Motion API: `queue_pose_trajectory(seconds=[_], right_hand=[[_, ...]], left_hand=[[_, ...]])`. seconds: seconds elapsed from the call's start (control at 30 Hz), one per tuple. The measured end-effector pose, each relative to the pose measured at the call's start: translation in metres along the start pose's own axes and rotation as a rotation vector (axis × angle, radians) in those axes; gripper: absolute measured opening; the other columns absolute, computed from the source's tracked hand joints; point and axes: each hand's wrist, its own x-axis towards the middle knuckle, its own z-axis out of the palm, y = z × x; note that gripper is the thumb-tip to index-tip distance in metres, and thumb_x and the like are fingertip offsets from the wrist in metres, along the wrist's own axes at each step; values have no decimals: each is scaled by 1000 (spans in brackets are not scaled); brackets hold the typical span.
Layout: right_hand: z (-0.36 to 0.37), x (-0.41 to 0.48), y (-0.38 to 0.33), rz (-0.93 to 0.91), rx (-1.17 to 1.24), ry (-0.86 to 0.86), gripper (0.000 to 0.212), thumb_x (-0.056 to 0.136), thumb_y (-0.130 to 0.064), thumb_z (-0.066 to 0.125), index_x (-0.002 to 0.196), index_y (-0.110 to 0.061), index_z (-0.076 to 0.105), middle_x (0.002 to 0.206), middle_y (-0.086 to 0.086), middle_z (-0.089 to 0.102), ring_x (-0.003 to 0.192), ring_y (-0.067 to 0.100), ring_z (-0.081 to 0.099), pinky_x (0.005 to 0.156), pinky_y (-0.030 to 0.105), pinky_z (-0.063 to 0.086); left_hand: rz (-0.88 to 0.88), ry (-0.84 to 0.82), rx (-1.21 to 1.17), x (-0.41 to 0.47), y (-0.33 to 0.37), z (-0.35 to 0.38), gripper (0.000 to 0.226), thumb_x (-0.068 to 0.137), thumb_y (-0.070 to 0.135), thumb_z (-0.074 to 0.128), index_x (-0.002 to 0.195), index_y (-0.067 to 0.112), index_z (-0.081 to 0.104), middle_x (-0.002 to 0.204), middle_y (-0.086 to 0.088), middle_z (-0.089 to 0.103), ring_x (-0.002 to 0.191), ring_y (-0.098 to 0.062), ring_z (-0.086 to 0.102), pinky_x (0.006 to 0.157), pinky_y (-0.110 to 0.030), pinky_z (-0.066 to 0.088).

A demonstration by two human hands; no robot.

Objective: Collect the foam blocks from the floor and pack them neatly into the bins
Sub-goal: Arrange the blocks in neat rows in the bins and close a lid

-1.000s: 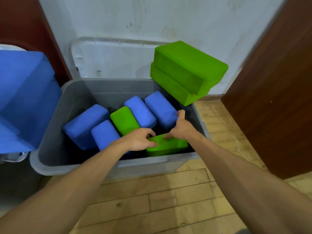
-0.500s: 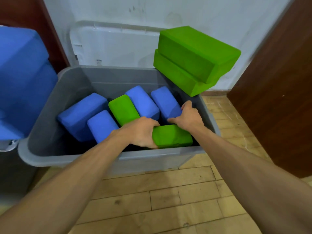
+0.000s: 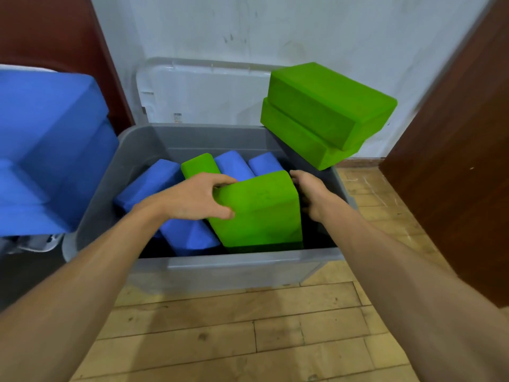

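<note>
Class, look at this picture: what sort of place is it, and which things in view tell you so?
Probably an indoor storage corner, perhaps of an exercise room: wood-plank floor, scuffed white wall, and a grey bin holding foam blocks.

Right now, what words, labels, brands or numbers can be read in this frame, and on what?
Small sticker on the translucent white plastic lid leaning behind the grey plastic bin: print too small and blurred to read.
No other writing shows.
</note>
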Motion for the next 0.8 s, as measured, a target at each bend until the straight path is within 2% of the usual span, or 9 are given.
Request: queue_pose_trajectory(seconds=[0.07, 0.13, 0.23, 0.33, 0.47, 0.57, 0.63, 0.7, 0.8], right_hand=[[-2, 2, 6, -3, 14, 26, 20, 94, -32, 54, 85, -17, 62, 71, -3, 57, 63, 14, 49, 63, 27, 38], [-1, 3, 11, -62, -44, 60, 24, 90, -24, 61, 107, -8, 65, 94, 4, 64, 82, 20, 55, 74, 32, 42], [7, 8, 15, -195, -328, 113, 36, 81, -24, 70, 113, -7, 66, 114, 11, 67, 102, 25, 61, 88, 35, 49], [15, 5, 13, -213, -434, 147, 51, 79, -34, 69, 118, -2, 63, 121, 17, 64, 112, 31, 59, 88, 35, 47], [16, 5, 8, -194, -405, 152, 62, 84, -44, 62, 126, 3, 58, 130, 19, 59, 118, 32, 55, 92, 36, 45], [15, 1, 5, -171, -352, 136, 63, 90, -46, 54, 131, 1, 53, 137, 15, 53, 123, 30, 51, 99, 38, 41], [14, -2, 3, -186, -416, 138, 59, 96, -48, 44, 133, -2, 52, 141, 15, 48, 127, 32, 47, 101, 38, 39], [14, -7, -1, -199, -522, 122, 61, 99, -51, 35, 135, -5, 51, 144, 15, 45, 130, 35, 43, 102, 44, 43], [17, -15, -5, -157, -640, 105, 68, 97, -56, 31, 137, -3, 48, 138, 17, 48, 115, 40, 54, 73, 48, 59]], left_hand=[[-34, 95, -173, -9, -15, -15, 81, 47, 41, 74, 124, 29, 54, 116, 9, 60, 104, 1, 58, 88, -10, 45], [-71, 202, -339, -19, -26, -27, 78, 46, 44, 72, 121, 33, 55, 123, -3, 60, 111, -11, 58, 97, -27, 47], [-62, 304, -498, -32, -30, -38, 63, 53, 42, 67, 116, 36, 59, 108, -6, 64, 89, -11, 62, 75, -24, 52], [-69, 395, -489, -35, -27, -46, 46, 78, 25, 65, 123, 29, 57, 100, -1, 62, 80, -7, 59, 61, -16, 51], [-127, 532, -176, -32, -35, -56, 62, 68, 45, 59, 127, 29, 57, 107, 1, 60, 102, -16, 58, 92, -31, 45], [-138, 655, 126, -30, -40, -49, 57, 84, 11, 57, 140, 13, 46, 125, -10, 49, 114, -24, 51, 99, -34, 40], [15, 687, 252, -30, -34, -40, 63, 80, -8, 50, 140, 11, 45, 135, -11, 47, 123, -27, 47, 105, -40, 39], [240, 601, 406, -29, -30, -33, 77, 67, -20, 47, 136, 12, 51, 139, -9, 51, 128, -28, 47, 108, -41, 37], [330, 412, 618, -28, -25, -21, 78, 62, -19, 50, 129, 19, 60, 139, -1, 54, 134, -22, 44, 108, -38, 32]])
